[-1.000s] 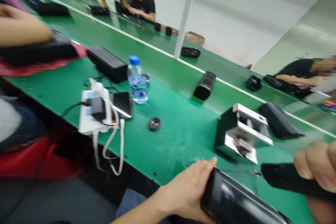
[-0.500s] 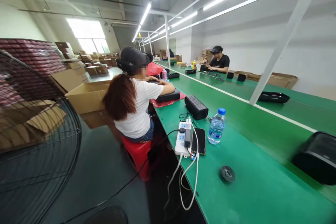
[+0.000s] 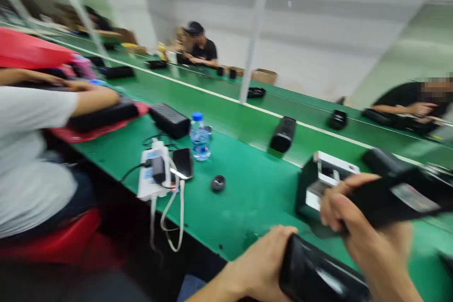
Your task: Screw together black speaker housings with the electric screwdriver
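At the bottom of the head view, my left hand is closed round the end of a glossy black speaker housing. My right hand, raised above and to the right of it, grips a black piece with a pale label. Blur hides the exact kind of that piece. Just behind my right hand stands a black box with a white and silver part at its top. A round loudspeaker driver lies on the green table, left of my hands.
A power strip with cables, a phone and a water bottle stand to the left. Black speakers rest along the table. A co-worker sits close at left; others work across the table.
My view has swung right and down toward the table. Both my hands, with the black pieces they hold, are now in sight; earlier neither was visible.
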A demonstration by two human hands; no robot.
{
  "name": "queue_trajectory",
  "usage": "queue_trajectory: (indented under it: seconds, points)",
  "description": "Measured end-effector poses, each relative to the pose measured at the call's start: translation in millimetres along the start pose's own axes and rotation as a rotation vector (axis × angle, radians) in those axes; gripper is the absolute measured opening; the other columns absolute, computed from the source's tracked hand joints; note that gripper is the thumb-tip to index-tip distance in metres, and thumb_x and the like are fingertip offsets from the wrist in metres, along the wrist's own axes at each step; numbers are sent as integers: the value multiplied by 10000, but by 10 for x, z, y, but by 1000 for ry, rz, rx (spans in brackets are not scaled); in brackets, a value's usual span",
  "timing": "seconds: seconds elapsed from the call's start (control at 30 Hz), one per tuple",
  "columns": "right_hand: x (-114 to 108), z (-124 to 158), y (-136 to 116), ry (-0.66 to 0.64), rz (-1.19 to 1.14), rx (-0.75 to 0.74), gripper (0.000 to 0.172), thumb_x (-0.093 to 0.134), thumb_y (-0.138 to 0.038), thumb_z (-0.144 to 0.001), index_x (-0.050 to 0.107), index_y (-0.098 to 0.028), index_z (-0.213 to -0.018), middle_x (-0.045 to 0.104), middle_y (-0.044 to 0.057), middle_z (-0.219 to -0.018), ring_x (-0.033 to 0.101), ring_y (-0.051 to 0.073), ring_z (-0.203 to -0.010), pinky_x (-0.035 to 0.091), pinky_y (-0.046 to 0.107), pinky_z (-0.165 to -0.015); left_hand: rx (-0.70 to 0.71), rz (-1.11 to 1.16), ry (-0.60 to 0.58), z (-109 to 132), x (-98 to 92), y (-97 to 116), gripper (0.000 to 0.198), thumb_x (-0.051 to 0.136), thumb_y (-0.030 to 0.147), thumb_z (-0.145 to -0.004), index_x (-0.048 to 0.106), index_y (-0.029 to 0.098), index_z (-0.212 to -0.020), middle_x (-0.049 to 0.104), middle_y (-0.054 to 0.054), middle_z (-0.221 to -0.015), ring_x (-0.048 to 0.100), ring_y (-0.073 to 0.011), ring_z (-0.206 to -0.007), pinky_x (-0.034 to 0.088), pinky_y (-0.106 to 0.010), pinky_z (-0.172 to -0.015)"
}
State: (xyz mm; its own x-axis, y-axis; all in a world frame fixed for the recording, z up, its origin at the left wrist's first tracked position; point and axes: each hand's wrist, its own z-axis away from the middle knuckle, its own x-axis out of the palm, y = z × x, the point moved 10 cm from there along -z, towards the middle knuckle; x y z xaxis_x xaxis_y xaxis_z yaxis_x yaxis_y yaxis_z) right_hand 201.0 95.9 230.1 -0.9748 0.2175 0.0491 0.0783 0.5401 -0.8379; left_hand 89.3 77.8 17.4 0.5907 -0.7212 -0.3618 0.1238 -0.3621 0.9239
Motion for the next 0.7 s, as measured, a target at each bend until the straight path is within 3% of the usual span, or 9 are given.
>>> queue_trajectory:
  seconds: [0.1,0.2,0.27,0.43,0.7]
  points:
    - [-118,-79,-316,30,-6,-51,292,823,-229,-958,639,-301,-1173,545,-70,-684,483,153,-442,496,308,-455,-6,-51,23,36,58,-150,1580,1130,596,-490,261,234,-1759,461,-263,-1720,455,-549,-1615,390,-708,-1368]
    - [-460,-203,-701,264,100,-205,351,813,-199,-898,682,-282,-1213,504,-71,-659,435,155,-451,450,320,-446,-33,-79,-11,111,70,-185,1533,1104,562,-580,207,247,-1783,394,-267,-1785,384,-538,-1676,362,-724,-1381]
    - [-675,-250,-866,387,198,-316,324,830,-189,-851,696,-261,-1137,524,-55,-671,451,176,-468,462,359,-463,-42,-94,-19,142,56,-166,1507,1090,538,-627,183,252,-1795,359,-267,-1814,352,-530,-1699,342,-729,-1390]
    - [-875,-392,-700,413,295,-356,252,837,-210,-834,619,-230,-959,549,-43,-666,535,205,-466,496,369,-475,-53,-103,-29,143,49,-147,1499,1078,507,-665,143,260,-1810,319,-260,-1846,315,-518,-1722,340,-726,-1396]
    - [-980,-459,-409,497,311,-251,292,838,-218,-826,630,-213,-1031,552,-39,-652,545,223,-468,497,363,-472,-90,-111,-50,159,48,-135,1512,1081,437,-671,108,287,-1820,293,-250,-1866,289,-526,-1732,296,-760,-1400]
